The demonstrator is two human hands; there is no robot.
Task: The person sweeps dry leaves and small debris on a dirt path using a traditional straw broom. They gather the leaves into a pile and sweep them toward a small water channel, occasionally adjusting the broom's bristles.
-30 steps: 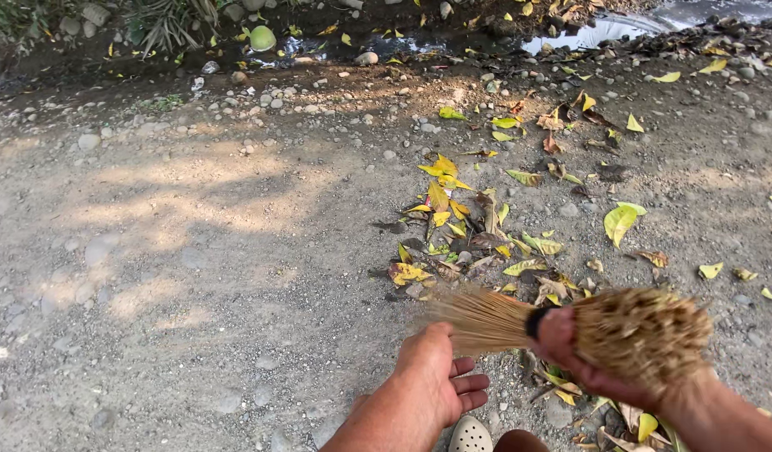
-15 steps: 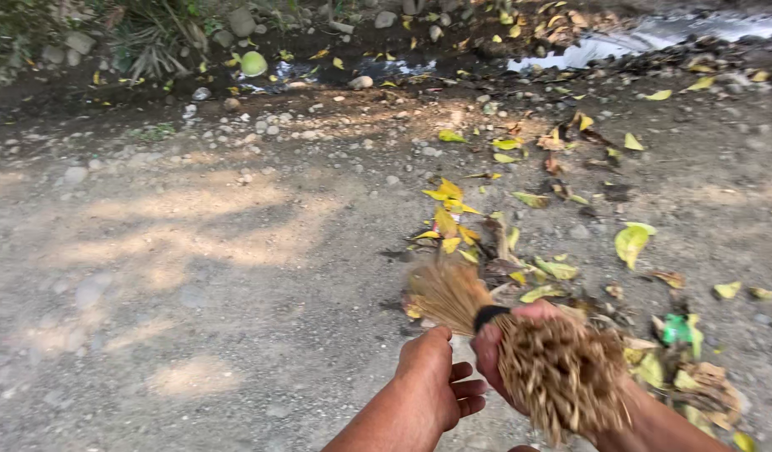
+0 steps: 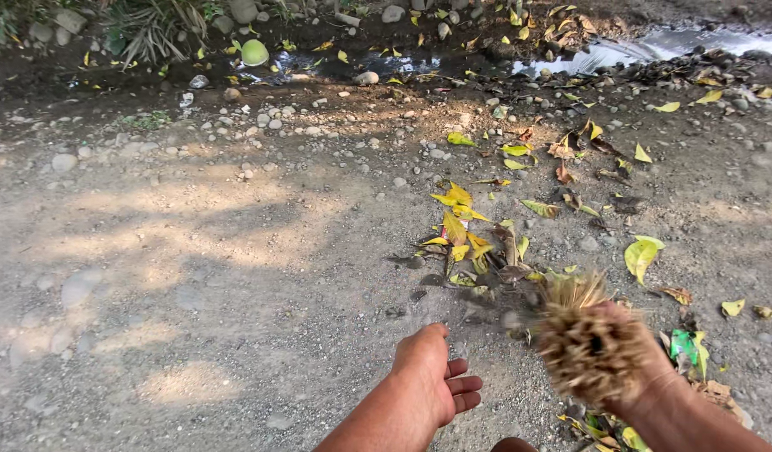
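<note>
Gripping a straw broom over a leaf-strewn dirt path

Right hand (image 3: pixel 645 368) is closed around a bundle of tan straw broom (image 3: pixel 588 341); broom end points toward the camera and is motion-blurred, hand mostly hidden behind the bristles, only wrist and forearm clear at near right. Broom sits near right of the scene, just above the ground at the near edge of the leaf pile.

Left hand (image 3: pixel 432 377) holds nothing: open, fingers loosely curled, palm turned right, hanging over bare gravel near centre. Left of the broom, not touching it.

Yellow leaves (image 3: pixel 458 226) clustered on the ground just far of the broom, mixed with brown dry ones and dark debris. Big yellow-green leaf (image 3: pixel 639 255) lies alone to the right of that cluster. Green wrapper scrap (image 3: pixel 683 345) on the ground just right of the broom hand. More scattered leaves run toward far right.

Dirt ground (image 3: pixel 193 276) is grey gravel with dappled sun patches, small pebbles across the far part. Shallow water channel (image 3: pixel 637 46) runs along the far edge, with rocks along its bank. Round pale green object (image 3: pixel 254 52) sits at far left near the water, beside a clump of grass-like plants (image 3: pixel 151 29). Cannot tell what the round object is.
</note>
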